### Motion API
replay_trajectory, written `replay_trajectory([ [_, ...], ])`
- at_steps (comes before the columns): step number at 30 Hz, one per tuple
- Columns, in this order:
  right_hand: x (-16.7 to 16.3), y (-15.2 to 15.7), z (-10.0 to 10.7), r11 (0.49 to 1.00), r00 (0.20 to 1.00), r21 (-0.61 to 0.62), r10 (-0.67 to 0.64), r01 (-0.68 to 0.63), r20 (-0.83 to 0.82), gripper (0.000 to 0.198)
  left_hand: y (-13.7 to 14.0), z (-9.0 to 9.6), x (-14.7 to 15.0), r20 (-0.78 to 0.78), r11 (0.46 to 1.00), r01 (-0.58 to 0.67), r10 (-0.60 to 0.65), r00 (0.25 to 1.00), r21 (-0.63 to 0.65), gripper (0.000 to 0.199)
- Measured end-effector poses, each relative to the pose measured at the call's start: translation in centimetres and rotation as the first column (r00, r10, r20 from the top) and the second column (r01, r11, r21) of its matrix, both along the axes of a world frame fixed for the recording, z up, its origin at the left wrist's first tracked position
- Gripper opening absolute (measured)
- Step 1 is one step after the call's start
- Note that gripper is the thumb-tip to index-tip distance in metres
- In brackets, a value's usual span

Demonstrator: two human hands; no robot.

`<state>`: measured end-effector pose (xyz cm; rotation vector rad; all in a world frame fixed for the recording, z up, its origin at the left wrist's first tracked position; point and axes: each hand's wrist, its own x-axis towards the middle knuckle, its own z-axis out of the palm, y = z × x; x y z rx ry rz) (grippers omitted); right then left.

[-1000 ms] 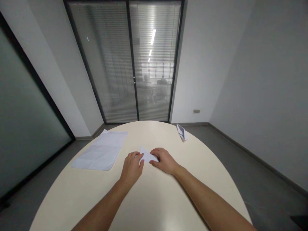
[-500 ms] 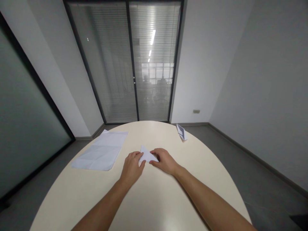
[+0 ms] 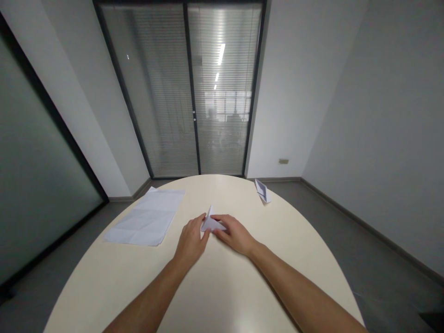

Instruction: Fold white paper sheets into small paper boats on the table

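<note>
A small white folded sheet of paper, roughly triangular, sits at the middle of the table between my two hands. One narrow flap of it stands up towards the far side. My left hand grips its left edge between thumb and fingers. On the right edge, my right hand is closed, with the index finger over the paper and the thumb at its near edge. The fingers cover parts of both sides of the fold.
A stack of white paper sheets with crease lines lies at the table's left. Another folded white paper piece rests near the far right edge. The round cream table faces a glass door with blinds.
The folded paper has gone from lying flat to having a flap raised. My right hand has shifted slightly left over it; my left hand has barely moved.
</note>
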<state>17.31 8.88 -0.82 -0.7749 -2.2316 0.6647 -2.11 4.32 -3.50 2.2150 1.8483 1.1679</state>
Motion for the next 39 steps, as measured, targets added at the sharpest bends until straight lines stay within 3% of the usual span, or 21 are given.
replay_trajectory([
  [5,0.1,0.0,0.5,0.993,0.998,0.103,0.063,-0.062,-0.013,0.044,0.1,0.0,-0.1,0.034,1.000,0.007,-0.007,0.999,-0.024,0.041],
  [15,0.5,0.2,0.0,0.985,1.000,0.170,0.003,-0.002,-0.009,0.045,-0.1,0.7,0.0,0.057,0.997,0.022,-0.017,0.998,-0.076,0.025],
  [24,0.7,0.3,0.0,0.990,0.998,0.138,0.013,-0.005,-0.057,0.067,-0.2,0.7,-0.1,0.021,0.998,0.016,-0.014,1.000,-0.063,0.020],
  [28,0.8,0.5,-0.1,0.994,0.999,0.100,0.037,-0.039,0.028,0.053,-0.1,0.5,-0.3,0.079,0.995,0.068,-0.062,0.995,-0.077,0.027],
  [32,1.0,0.7,-0.1,0.980,0.988,0.165,0.088,-0.107,0.124,0.028,0.1,0.1,-0.5,0.079,0.997,0.067,-0.064,0.995,-0.036,0.034],
  [39,1.6,1.0,0.0,0.969,0.962,0.179,0.124,-0.170,0.243,0.025,0.3,0.1,-0.6,-0.001,0.997,0.029,-0.029,1.000,-0.077,0.041],
])
